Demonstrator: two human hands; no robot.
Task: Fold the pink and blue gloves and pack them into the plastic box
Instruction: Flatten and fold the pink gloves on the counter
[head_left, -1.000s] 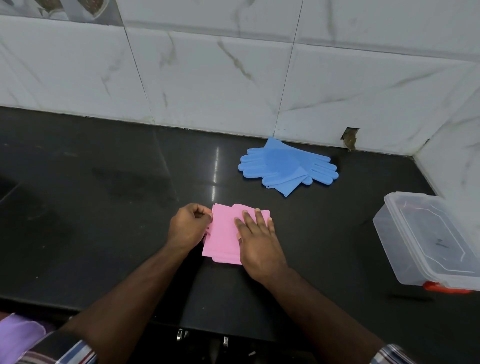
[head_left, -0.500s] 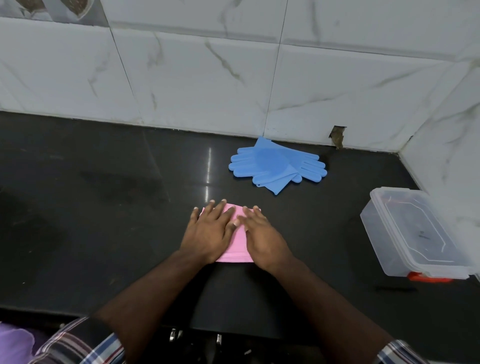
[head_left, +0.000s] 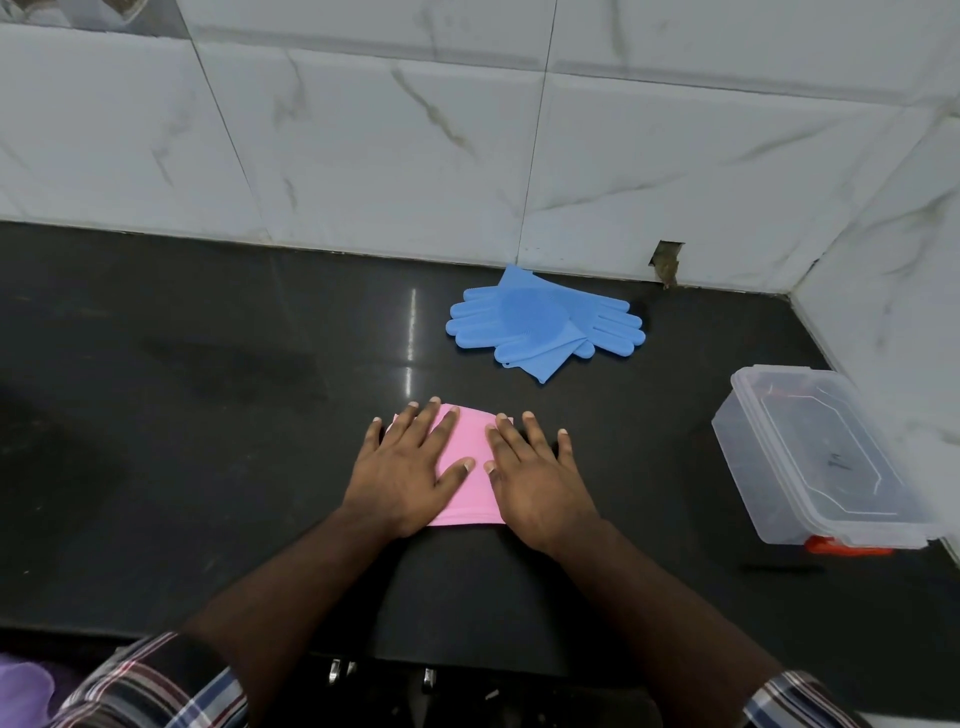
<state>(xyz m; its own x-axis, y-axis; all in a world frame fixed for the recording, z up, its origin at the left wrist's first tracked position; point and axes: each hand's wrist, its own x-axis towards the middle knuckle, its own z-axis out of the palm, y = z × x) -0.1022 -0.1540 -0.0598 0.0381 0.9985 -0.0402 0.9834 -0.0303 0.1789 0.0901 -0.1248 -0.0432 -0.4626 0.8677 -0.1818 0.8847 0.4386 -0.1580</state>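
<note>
The folded pink gloves (head_left: 470, 470) lie flat on the black counter (head_left: 208, 415), near its front edge. My left hand (head_left: 402, 470) presses flat on their left side, fingers spread. My right hand (head_left: 535, 480) lies flat on their right side, partly on the counter. Neither hand grips anything. The blue gloves (head_left: 540, 327) lie crossed over each other, unfolded, near the back wall. The clear plastic box (head_left: 810, 462) stands at the right with its lid on and an orange latch at its near end.
White marble tiles form the back wall (head_left: 415, 145) and the right wall (head_left: 904, 249), meeting in a corner behind the box. A small broken hole (head_left: 667, 262) shows in the back wall at counter level. Metal fittings (head_left: 384, 673) sit below the counter's front edge.
One second ago my left hand was pinching the pink gloves' left edge. Both hands now lie flat on the folded pink gloves and have spread a little apart, showing more pink between them.
</note>
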